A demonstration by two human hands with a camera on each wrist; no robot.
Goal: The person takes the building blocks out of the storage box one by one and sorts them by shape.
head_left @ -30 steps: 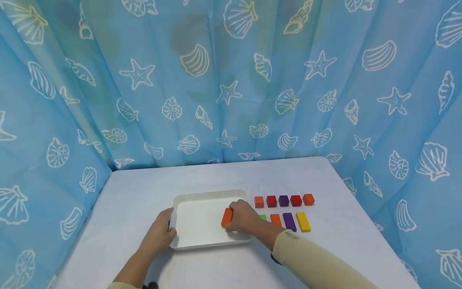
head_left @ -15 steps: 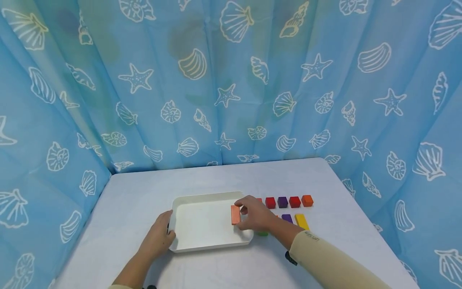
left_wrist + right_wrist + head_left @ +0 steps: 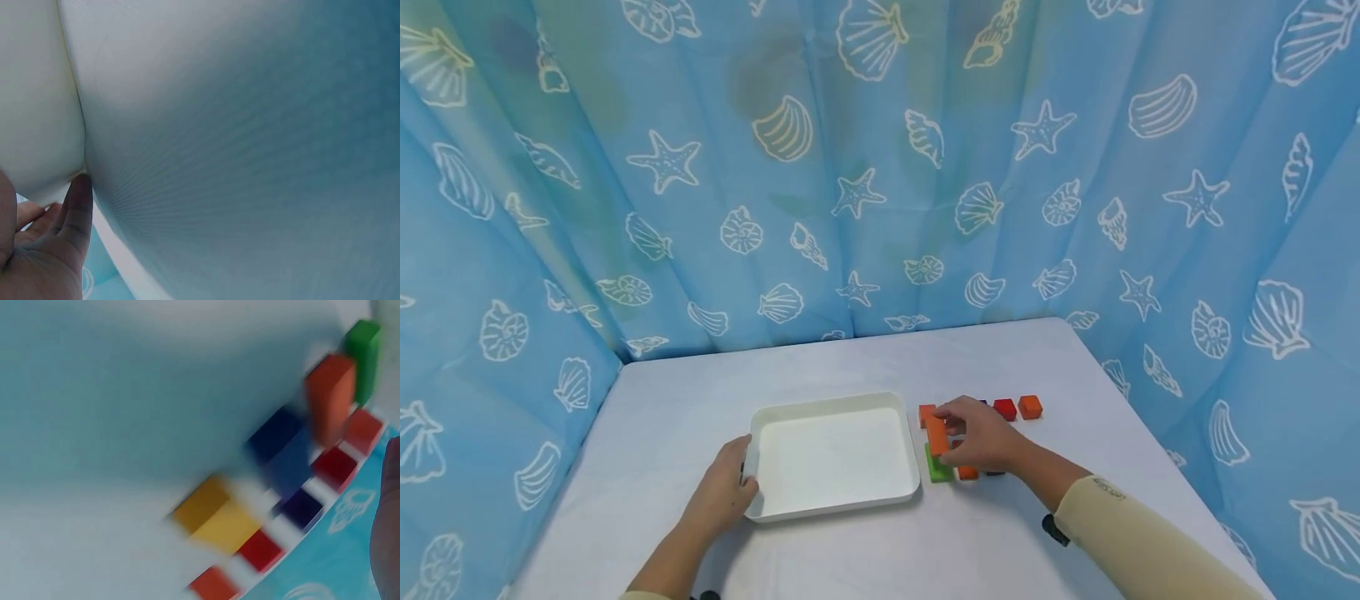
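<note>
My right hand (image 3: 988, 437) pinches an orange rectangular block (image 3: 937, 436) between thumb and fingers, just right of the white tray (image 3: 831, 510). The block is tilted and overlaps a green block (image 3: 937, 468) in the head view; the right wrist view does not show it. At the tray's left side, my left hand (image 3: 724, 487) holds the edge, with thumb and fingers against it. From the left wrist, a fingertip (image 3: 81, 187) touches the tray's outer wall (image 3: 44, 94) low down.
A back row of cubes runs right of the tray, ending in a red cube (image 3: 1004, 409) and an orange cube (image 3: 1030, 407). The front row has another orange block (image 3: 331, 394), a dark purple block (image 3: 281, 450) and a yellow block (image 3: 215, 515). Shell-patterned curtain (image 3: 850, 208) surrounds the table.
My right hand has carried the orange block rightward, from over the tray's right end to above the green block. My left hand has stayed at the tray's left edge. The head view shifted slightly.
</note>
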